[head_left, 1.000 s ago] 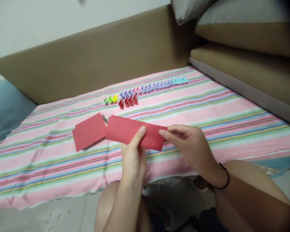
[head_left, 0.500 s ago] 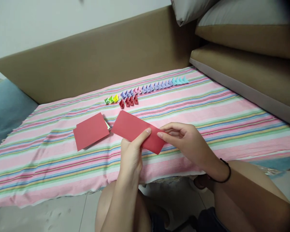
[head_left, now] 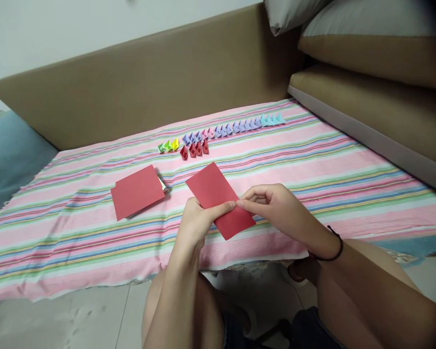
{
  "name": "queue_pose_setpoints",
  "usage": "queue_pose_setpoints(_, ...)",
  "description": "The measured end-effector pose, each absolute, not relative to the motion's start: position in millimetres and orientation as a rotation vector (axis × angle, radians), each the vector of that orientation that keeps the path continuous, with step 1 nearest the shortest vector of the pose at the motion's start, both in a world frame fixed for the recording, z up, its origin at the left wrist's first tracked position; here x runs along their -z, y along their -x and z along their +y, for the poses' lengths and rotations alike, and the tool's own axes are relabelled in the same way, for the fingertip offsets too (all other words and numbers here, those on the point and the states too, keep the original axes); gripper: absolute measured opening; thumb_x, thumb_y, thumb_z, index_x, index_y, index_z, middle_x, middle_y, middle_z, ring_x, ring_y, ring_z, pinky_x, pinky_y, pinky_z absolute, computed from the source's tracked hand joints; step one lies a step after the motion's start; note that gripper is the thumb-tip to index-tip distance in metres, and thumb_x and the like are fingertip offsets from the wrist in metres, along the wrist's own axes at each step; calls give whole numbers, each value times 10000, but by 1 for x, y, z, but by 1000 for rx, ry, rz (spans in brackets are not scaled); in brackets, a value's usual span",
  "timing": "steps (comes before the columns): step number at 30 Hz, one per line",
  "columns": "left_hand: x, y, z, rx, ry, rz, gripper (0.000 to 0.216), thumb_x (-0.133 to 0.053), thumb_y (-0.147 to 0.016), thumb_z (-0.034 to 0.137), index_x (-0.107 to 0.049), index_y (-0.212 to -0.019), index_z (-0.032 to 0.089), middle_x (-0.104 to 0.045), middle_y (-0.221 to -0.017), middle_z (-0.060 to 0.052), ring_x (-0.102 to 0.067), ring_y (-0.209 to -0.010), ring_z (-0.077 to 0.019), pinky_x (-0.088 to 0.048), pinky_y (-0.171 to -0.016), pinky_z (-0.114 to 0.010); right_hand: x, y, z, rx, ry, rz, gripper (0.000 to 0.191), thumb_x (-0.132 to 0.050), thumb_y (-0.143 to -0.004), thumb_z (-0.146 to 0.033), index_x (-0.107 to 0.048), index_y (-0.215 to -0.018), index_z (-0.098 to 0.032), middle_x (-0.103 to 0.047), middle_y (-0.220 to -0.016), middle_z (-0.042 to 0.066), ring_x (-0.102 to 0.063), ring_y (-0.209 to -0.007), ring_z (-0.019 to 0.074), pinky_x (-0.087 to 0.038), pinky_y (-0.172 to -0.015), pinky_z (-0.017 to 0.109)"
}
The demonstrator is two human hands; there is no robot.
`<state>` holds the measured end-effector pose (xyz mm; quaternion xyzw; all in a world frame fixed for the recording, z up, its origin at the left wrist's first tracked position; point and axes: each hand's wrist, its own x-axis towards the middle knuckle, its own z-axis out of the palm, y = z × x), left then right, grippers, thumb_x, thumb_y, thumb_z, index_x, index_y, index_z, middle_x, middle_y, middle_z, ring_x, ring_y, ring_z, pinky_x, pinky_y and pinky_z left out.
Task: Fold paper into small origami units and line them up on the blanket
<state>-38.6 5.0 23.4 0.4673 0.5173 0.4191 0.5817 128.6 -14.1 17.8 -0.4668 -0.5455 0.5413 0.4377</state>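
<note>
The left hand (head_left: 194, 223) and right hand (head_left: 276, 206) meet on one red paper (head_left: 212, 186), each closed in a pinch on it. The left thumb lies flat across the top face with its fingers hidden beneath. The right thumb and forefinger nip the same spot from the other side, the remaining fingers curled loosely in. Both grips sit close together at the paper's mid-length, which probably keeps the thin sheet from drooping or twisting. The paper looks doubled over, though the layers cannot be told apart. It slants, its far end pointing away and to the left of the left hand and its near end dipping below the right fingertips, just above the front edge of the striped cloth (head_left: 312, 165) that covers the sofa seat. To the left of the left hand, well apart, a second red sheet (head_left: 136, 191) lies flat on the cloth with a sliver of pale paper showing at its right corner, seemingly stacked to keep spare sheets within reach. Beyond both hands, small folded pieces stand in a line (head_left: 236, 127), grouped by colour from green and yellow (head_left: 168, 145) through purple and pink to blue. Four red ones (head_left: 194, 150) sit in a short row just in front, likely set far back so they stay clear of the hands. A dark band (head_left: 336, 242) circles the right wrist.
</note>
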Motion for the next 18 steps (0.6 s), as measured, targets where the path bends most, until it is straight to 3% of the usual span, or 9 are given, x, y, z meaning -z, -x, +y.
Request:
queue_pose_setpoints(10,-16,35,6,-1076,-994,1114,257,-822,-575,274,-713,-751,121,-707,-750,-48,-627,-655,-133,-503,-617,-228,-18,-124,-16,-1210,1224,-1300,149,-630,-763,-299,-664,-703,-167,-674,-686,7,-598,-637,118,-464,-534,209)
queue_pose_setpoints(18,-19,36,2,-1076,-1112,1099,215,-809,-591,258,-719,-734,124,-713,-732,-46,-627,-636,-134,-502,-605,-229,-18,-124,-17,-1245,1148,-1282,152,-648,-764,-312,-664,-772,-161,-685,-741,17,-634,-704,133,-503,-618,227)
